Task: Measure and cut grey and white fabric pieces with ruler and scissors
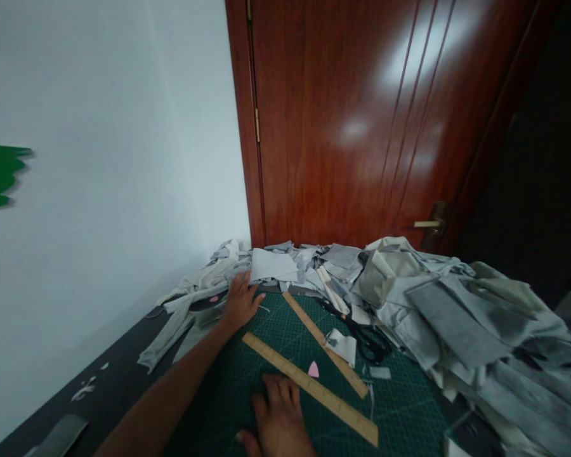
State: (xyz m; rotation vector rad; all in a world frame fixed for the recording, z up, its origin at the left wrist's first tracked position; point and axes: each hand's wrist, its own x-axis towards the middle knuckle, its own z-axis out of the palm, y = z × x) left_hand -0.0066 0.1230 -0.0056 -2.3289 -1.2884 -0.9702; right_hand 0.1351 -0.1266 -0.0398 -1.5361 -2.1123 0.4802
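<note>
Plainly, open room is running out on the far side of the table [118, 381], where heaped cloth [457, 317] is lining the foot of the door [323, 158] and spreading down the right, while the wall [124, 158] is closing off the left. The green mat [404, 406] is offering the clearest surface, mostly right of the front ruler [311, 387] and around the right hand [280, 412]. That ruler is lying slantwise on the mat, just beyond the right fingertips; the back ruler [314, 330] is slanting more steeply behind it, with a white scrap [343, 348] partly covering it and a pink piece [313, 369] sitting between the two. Black scissors [361, 331] are lying near the heap. The left arm is stretching in from the lower left, and the left hand [240, 301] is resting palm down near a white sheet [271, 265], fingers forward, thumb standing wide. The right hand is lying low, palm down, fingers loosely bent and thumb apart, holding nothing visible. Whether the left palm is pressing on something I cannot tell. The left forearm is hiding part of the mat, the right wrist is leaving the view at the bottom, and the heap's far-right end is fading into shadow.
</note>
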